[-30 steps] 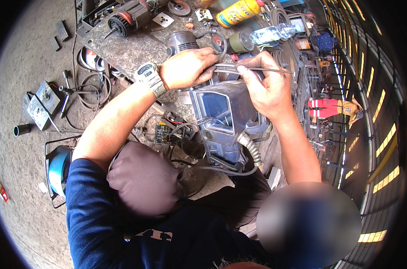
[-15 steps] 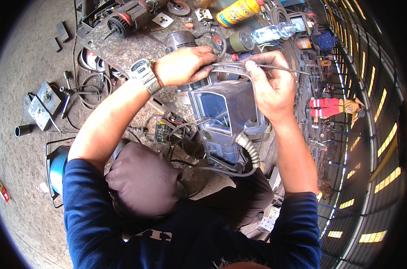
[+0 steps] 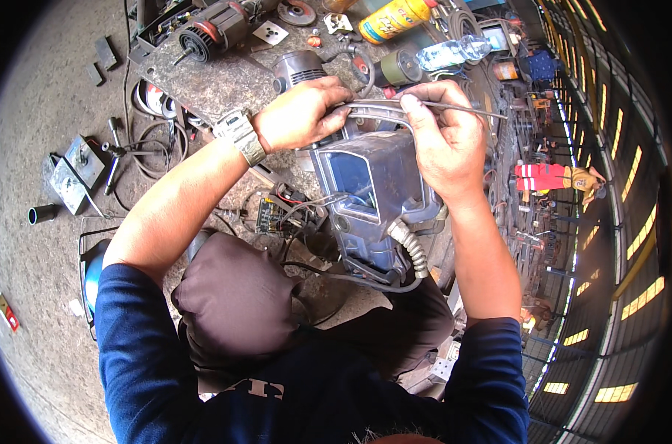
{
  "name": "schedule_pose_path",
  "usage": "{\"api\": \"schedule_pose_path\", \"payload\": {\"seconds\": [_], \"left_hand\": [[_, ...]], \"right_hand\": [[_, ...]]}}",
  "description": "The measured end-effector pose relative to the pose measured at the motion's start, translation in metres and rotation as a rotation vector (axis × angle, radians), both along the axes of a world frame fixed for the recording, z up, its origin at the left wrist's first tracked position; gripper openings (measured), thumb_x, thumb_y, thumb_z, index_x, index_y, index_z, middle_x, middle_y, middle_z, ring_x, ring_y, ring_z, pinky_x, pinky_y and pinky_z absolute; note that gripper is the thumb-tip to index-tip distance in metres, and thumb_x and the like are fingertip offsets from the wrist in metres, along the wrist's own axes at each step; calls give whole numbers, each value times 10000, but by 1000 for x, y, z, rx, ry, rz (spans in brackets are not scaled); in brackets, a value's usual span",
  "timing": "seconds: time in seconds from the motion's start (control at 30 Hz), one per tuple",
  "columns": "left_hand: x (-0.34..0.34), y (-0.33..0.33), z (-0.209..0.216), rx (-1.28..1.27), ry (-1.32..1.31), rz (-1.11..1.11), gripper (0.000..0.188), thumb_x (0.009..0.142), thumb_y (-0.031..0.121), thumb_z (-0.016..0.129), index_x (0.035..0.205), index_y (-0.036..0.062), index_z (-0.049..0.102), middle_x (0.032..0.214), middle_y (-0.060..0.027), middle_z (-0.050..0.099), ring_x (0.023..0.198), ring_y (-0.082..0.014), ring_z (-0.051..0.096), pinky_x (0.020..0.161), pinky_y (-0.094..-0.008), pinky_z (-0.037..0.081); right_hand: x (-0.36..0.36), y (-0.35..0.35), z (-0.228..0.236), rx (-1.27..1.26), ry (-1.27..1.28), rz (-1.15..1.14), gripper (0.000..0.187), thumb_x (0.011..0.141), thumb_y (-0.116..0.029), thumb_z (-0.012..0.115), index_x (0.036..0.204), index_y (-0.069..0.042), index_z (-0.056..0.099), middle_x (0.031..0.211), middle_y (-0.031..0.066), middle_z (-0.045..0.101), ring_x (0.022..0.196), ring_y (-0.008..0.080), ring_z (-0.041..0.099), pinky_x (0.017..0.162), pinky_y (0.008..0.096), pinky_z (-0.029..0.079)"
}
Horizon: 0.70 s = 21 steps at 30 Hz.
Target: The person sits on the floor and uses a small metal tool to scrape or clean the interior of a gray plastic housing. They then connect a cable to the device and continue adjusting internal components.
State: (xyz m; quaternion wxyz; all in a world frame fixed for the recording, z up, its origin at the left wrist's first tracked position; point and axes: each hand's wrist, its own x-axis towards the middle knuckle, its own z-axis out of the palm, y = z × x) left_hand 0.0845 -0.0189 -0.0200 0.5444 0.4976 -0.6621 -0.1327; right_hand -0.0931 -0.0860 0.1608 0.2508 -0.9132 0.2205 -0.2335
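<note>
A blue-grey machine housing (image 3: 395, 174) stands tilted between my forearms, with a square opening showing wires inside. A thin dark flexible strip or cord (image 3: 377, 105) runs along the housing's curved upper rim. My left hand (image 3: 300, 115) pinches the left end of that strip, fingertips pressed together at the rim. My right hand (image 3: 452, 144) pinches it between thumb and fingers farther right, and its free end sticks out past the knuckles. Whether the strip sits in a groove, I cannot tell. A ribbed grey cable sleeve (image 3: 408, 246) comes out of the housing's lower right.
Left of the housing lies a circuit board (image 3: 269, 213) with wires. A motor (image 3: 210, 33), a yellow bottle (image 3: 395, 18), a clear water bottle (image 3: 454, 53) and an olive cylinder (image 3: 397, 68) lie on the worn bench. Far right, a person in red trousers (image 3: 542, 176) is in the background.
Both hands keep their grip on the strip, shifting only slightly along the rim. The strip's free end has barely moved. The whole view has shifted a little.
</note>
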Motion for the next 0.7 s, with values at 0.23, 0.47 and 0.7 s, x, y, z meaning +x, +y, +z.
{"api": "schedule_pose_path", "payload": {"seconds": [0.23, 0.47, 0.7], "left_hand": [[-3, 1, -3, -38, 44, -5, 314, 1034, 136, 634, 1291, -41, 673, 1131, -218, 676, 1091, -413, 683, 969, -453, 549], [-4, 2, -4, -55, 40, 21, 305, 1038, 115, 627, 1301, -33, 674, 1123, -217, 686, 1073, -414, 697, 953, -463, 558], [-37, 23, -20, -192, 201, 243, 285, 1033, 129, 660, 1296, 29, 698, 1203, -167, 685, 1121, -360, 693, 971, -438, 558]], "right_hand": [[0, -5, -6, -40, -51, 37, 59, 981, -59, 728, 993, -4, 711, 796, 104, 738, 709, 135, 712, 641, 303, 549], [3, -5, 0, -144, 58, 140, 75, 959, -64, 726, 949, 3, 694, 808, 128, 720, 676, 236, 709, 624, 359, 533], [5, -10, 3, -318, 144, 249, 66, 926, -54, 737, 930, -5, 693, 868, 143, 728, 798, 322, 729, 703, 403, 564]]}}
